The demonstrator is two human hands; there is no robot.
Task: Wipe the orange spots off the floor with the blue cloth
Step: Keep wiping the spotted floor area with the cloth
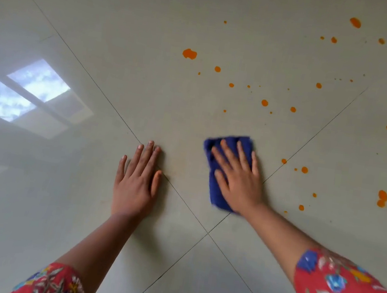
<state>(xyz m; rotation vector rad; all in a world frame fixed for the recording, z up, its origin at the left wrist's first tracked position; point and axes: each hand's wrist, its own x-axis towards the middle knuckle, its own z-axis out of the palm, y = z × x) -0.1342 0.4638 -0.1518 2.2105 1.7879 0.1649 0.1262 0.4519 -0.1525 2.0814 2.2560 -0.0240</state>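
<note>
A folded blue cloth lies flat on the pale tiled floor. My right hand presses down on it with fingers spread and straight. My left hand rests flat on the bare floor to the left of the cloth, fingers straight. Several orange spots are scattered beyond and to the right of the cloth: a large one at the far centre, another at the far right, a double blot at the right, and small drops such as just past the cloth.
Dark grout lines cross under my arms, meeting at a joint near me. A bright window reflection shines on the glossy tiles at the left. Red floral sleeves cover my upper forearms.
</note>
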